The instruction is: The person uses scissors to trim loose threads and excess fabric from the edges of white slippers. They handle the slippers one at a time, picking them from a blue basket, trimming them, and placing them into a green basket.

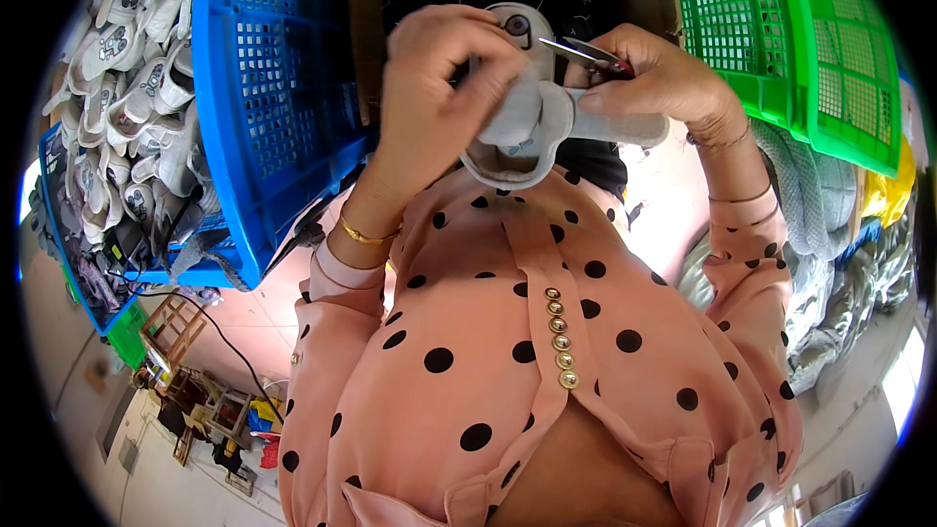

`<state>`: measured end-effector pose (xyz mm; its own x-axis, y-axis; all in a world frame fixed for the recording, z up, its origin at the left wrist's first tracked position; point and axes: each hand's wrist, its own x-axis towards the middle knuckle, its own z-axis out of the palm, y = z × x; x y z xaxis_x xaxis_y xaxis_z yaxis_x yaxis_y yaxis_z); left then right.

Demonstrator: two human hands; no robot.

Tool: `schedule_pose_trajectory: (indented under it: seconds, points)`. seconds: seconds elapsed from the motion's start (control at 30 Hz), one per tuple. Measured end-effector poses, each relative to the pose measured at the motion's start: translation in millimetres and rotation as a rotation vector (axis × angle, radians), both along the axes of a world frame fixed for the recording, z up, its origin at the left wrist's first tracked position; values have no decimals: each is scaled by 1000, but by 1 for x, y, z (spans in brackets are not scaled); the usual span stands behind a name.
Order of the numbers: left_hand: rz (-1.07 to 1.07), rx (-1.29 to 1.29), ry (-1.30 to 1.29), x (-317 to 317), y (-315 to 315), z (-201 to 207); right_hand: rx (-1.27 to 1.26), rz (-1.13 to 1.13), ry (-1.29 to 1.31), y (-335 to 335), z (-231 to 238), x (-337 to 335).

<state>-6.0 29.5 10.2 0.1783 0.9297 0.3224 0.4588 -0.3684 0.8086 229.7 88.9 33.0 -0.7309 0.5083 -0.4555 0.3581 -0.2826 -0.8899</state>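
Note:
A light grey shoe [517, 122] is held up in front of my chest, its padded opening toward me and a dark ring-shaped motif on the far toe end. A pale strap [625, 127] sticks out from it to the right. My right hand [649, 78] grips small scissors [586, 54] with dark-and-red handles, the blades pointing left over the shoe. Its thumb presses near the base of the strap. My left hand [449, 83] is over the shoe's left side with fingers bent, smeared by motion; whether it pinches anything is unclear.
On the left stands a blue plastic crate [268, 88], beside a heap of similar grey shoes [137, 88]. A green crate [781, 39] is at the right. Below it lie grey fabric pieces [815, 185] and clear plastic bags [830, 303]. A dark box interior lies beyond the shoe.

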Motion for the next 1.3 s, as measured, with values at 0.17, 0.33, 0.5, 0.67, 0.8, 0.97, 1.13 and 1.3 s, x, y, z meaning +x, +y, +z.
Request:
schedule_pose_trajectory:
  seconds: [0.17, 0.33, 0.5, 0.67, 0.8, 0.97, 1.13, 1.3]
  points:
    - [-25, 254, 235, -11, 10, 10, 82, 124, -41, 15, 7, 5]
    - [-265, 189, 356, 9, 10, 19, 238, 274, -46, 32, 21, -4]
    - [-230, 14, 315, 12, 10, 13, 377, -60, 43, 38, 10, 3]
    - [41, -602, -163, 8, -11, 6, 753, -351, 6, -1, -5, 8]
    - [31, -723, -274, 6, -31, 4, 684, -352, -103, -58, -26, -20]
    - [47, -818, -502, 1, -57, -10, 449, -329, -121, -77, -37, -22]
    - [0, -890, -500, -2, -71, -20, 379, -226, -112, -86, -42, -22]
    - [-44, -1075, -615, -5, -62, -7, 155, -173, 8, -78, -35, -21]
